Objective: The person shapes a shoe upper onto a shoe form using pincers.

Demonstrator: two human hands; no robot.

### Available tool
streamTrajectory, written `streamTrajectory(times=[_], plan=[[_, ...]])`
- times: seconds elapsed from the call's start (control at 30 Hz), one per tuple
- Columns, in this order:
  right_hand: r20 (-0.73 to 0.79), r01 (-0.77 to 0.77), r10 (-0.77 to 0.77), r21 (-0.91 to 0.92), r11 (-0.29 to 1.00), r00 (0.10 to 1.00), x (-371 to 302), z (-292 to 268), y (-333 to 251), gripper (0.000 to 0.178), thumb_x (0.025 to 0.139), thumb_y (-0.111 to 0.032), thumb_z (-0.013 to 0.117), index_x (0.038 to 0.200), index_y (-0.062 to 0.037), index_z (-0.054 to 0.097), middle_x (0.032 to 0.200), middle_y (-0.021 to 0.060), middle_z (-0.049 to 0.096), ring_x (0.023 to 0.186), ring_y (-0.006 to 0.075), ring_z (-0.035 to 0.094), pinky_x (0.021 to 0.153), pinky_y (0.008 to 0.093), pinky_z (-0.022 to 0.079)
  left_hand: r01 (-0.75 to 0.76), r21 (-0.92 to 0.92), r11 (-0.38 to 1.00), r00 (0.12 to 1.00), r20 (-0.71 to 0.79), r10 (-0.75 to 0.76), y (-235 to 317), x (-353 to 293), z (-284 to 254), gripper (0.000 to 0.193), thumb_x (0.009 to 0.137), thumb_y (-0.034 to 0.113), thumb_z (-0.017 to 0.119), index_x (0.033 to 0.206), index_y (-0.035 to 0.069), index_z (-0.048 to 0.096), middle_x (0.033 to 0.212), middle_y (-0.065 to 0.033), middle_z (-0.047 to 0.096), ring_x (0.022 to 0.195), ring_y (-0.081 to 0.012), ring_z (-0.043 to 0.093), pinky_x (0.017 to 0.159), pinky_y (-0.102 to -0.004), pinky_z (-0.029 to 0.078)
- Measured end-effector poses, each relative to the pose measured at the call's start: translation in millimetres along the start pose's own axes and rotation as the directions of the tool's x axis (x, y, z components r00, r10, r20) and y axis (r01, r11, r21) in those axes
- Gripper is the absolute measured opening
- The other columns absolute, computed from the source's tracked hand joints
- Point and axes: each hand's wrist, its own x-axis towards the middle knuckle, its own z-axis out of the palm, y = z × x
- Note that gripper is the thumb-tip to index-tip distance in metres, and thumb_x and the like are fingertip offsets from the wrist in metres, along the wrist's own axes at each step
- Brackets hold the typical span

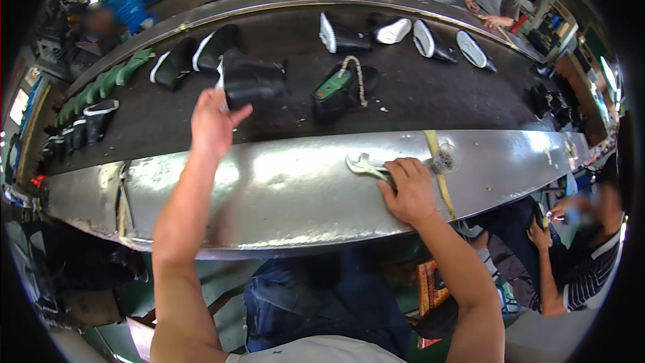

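A black boot [254, 82] with a white edge lies tilted on the dark belt. My left hand [212, 124] has its fingers closed at that white edge, while the thumb sticks out below the boot. My right hand [411, 191] rests on the metal ledge, its fingers closed over the handles of pale metal pincers [364, 165]. The pincers' head points left, and the hand partly hides the handles. Beyond and between my hands sits a black shoe upper [329, 104] on a green last [332, 85], with a chain looped from it.
A shiny metal ledge [289, 195] runs along the belt [282, 121]. More black boots [346, 35] stand farther back, with green lasts [107, 82] at left. A round dish [446, 158] sits right of my hand. One co-worker [494, 0] is across the belt, another [584, 249] at right.
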Motion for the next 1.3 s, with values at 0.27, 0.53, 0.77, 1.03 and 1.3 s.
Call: streamTrajectory(times=[0.27, 0.53, 0.77, 1.03, 1.3], plan=[[-0.040, -0.024, 0.022, -0.031, 0.999, 0.999, -8.4, 2.8, -3.0, 0.036, 0.084, -0.028, 0.072, 0.111, -0.0043, 0.067, 0.111, 0.0125, 0.064, 0.107, 0.0343, 0.058, 0.091, 0.0467, 0.047, -0.407, 0.738, -0.539, 0.789, 0.581, 0.200, 72.2, -193.3, 3.3, 0.112, 0.057, 0.047, 0.094, 0.150, 0.008, 0.046, 0.155, -0.0285, 0.040, 0.145, -0.0470, 0.036, 0.114, -0.0606, 0.031], [-0.135, -0.157, 0.136, -0.156, 0.975, 0.981, -15.3, 11.8, -18.6, 0.042, 0.086, -0.042, 0.071, 0.109, -0.0061, 0.069, 0.109, 0.0111, 0.065, 0.107, 0.0332, 0.059, 0.091, 0.0481, 0.046, -0.155, 0.982, -0.107, 0.970, 0.130, -0.206, 71.0, -178.2, -39.5, 0.097, 0.069, 0.052, 0.087, 0.141, -0.002, 0.052, 0.119, -0.0272, 0.070, 0.111, -0.0398, 0.068, 0.095, -0.0422, 0.053], [-0.141, -0.224, 0.209, -0.099, 0.970, 0.968, -53.9, 1.0, -67.0, 0.040, 0.094, -0.038, 0.066, 0.108, -0.0006, 0.066, 0.107, 0.0161, 0.065, 0.105, 0.0349, 0.061, 0.088, 0.0490, 0.047, -0.551, 0.747, -0.370, 0.693, 0.658, 0.296, 71.7, -302.9, -80.7, 0.088, 0.071, 0.023, 0.082, 0.146, -0.001, 0.043, 0.120, -0.0243, 0.067, 0.105, -0.0395, 0.068, 0.091, -0.0489, 0.052], [0.247, -0.263, 0.121, 0.955, 0.136, 0.961, -152.4, -45.3, -221.0, 0.044, 0.110, -0.040, 0.043, 0.119, 0.0011, 0.057, 0.099, 0.0055, 0.064, 0.086, 0.0091, 0.059, 0.076, 0.0248, 0.049, -0.718, 0.415, -0.559, 0.250, 0.903, 0.350, 84.4, -387.3, -95.1, 0.068, 0.084, 0.013, 0.066, 0.146, 0.006, 0.038, 0.127, -0.0197, 0.064, 0.108, -0.0378, 0.065, 0.095, -0.0540, 0.048], [0.316, -0.296, -0.077, 0.935, 0.196, 0.946, -174.2, -140.7, -223.4, 0.031, 0.098, -0.019, 0.066, 0.123, -0.0022, 0.058, 0.096, 0.0047, 0.064, 0.085, 0.0139, 0.060, 0.076, 0.0303, 0.048, -0.752, 0.404, -0.521, 0.259, 0.908, 0.331, 72.7, -414.4, -89.5, 0.062, 0.085, 0.013, 0.066, 0.142, 0.008, 0.043, 0.126, -0.0180, 0.066, 0.108, -0.0359, 0.066, 0.096, -0.0539, 0.047]])
